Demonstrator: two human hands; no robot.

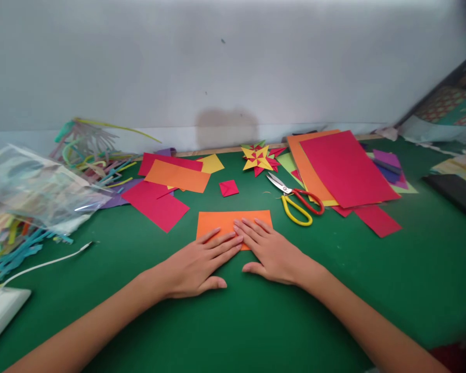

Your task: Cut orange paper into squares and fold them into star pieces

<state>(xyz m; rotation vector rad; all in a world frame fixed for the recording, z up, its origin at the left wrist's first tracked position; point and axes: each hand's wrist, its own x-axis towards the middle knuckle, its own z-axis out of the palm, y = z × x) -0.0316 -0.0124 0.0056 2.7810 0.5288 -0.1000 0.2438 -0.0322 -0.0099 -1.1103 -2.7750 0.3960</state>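
Observation:
An orange sheet of paper lies flat on the green table in front of me, its lower part covered by my hands. My left hand rests on its lower left, fingers stretched out and thumb apart. From the other side my right hand presses flat on the sheet, its fingertips meeting those of the left near the middle. Just beyond the sheet sits a small folded red paper square. Scissors with one red and one yellow handle lie partly open to the right of it.
Red and orange paper pieces lie at back left, beside a plastic bag and colourful strips. Folded paper stars stand near the wall. Large red sheets are stacked right. A white cable crosses the left.

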